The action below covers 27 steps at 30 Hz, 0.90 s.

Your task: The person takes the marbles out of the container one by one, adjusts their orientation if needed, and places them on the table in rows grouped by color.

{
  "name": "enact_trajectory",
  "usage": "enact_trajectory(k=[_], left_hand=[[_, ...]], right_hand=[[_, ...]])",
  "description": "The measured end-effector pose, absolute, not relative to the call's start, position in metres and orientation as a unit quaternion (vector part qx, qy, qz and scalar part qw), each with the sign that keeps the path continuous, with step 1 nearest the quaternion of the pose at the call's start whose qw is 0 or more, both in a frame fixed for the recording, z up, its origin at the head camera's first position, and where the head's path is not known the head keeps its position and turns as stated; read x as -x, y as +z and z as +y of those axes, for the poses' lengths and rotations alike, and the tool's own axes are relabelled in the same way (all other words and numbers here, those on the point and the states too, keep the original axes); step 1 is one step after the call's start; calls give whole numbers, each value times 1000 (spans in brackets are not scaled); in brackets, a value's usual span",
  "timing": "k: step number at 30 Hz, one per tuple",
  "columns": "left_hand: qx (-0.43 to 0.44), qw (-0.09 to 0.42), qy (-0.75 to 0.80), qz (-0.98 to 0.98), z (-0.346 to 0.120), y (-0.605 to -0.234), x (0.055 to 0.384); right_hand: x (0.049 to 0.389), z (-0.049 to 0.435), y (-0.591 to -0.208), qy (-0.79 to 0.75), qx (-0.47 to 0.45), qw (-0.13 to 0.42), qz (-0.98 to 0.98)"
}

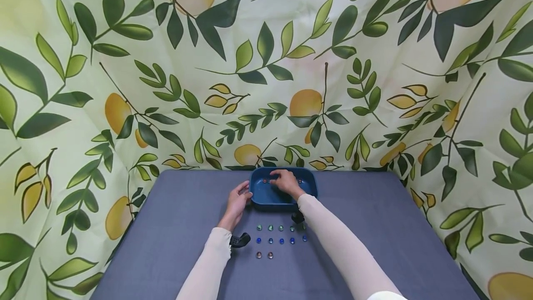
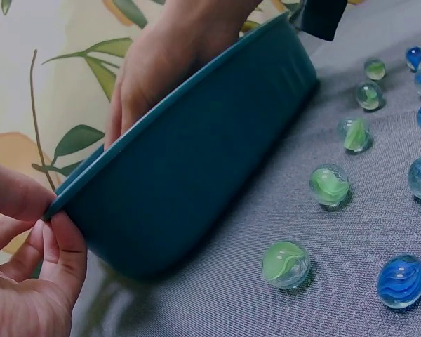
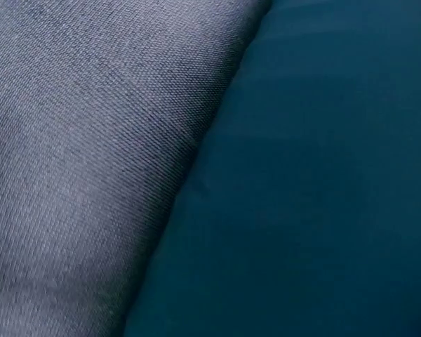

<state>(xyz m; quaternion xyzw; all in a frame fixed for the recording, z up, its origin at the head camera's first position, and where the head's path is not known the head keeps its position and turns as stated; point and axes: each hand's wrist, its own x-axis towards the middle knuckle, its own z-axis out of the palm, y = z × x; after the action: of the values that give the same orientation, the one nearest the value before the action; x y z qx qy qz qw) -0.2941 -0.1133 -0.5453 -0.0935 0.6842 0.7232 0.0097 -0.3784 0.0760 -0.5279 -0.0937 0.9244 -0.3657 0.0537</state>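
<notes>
A dark blue plastic tub (image 1: 275, 207) stands at the back of the table. My left hand (image 2: 35, 260) pinches its rim at the left end between thumb and fingers. Inside the tub is my right hand (image 1: 286, 182), reaching over the front wall, thumb and index finger apart. Small reddish marbles lie on the tub's floor, one marble (image 1: 265, 181) just left of those fingertips and another marble (image 1: 300, 181) behind the hand. The right wrist view shows only the tub's outer wall (image 3: 302, 182) and cloth; the right fingers are hidden there.
In front of the tub, marbles lie in rows on the grey cloth (image 1: 187, 207): green marbles (image 2: 330, 185), blue marbles (image 2: 401, 281), and two reddish-brown marbles (image 1: 259, 255). Behind the table hangs a leaf-and-lemon patterned curtain (image 1: 266, 119).
</notes>
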Motion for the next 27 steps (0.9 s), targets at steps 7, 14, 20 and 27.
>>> enact_trajectory(k=[7, 14, 20, 27], left_hand=[[79, -2, 721, 689, -115, -550, 292], [86, 2, 719, 690, -112, -546, 294], [96, 11, 722, 685, -112, -544, 293], [95, 8, 720, 687, -112, -546, 294]], right_hand=[[382, 70, -537, -356, 94, 38, 929], [384, 70, -540, -361, 84, 43, 928], [388, 71, -549, -342, 93, 37, 934], [386, 69, -550, -349, 89, 40, 932]])
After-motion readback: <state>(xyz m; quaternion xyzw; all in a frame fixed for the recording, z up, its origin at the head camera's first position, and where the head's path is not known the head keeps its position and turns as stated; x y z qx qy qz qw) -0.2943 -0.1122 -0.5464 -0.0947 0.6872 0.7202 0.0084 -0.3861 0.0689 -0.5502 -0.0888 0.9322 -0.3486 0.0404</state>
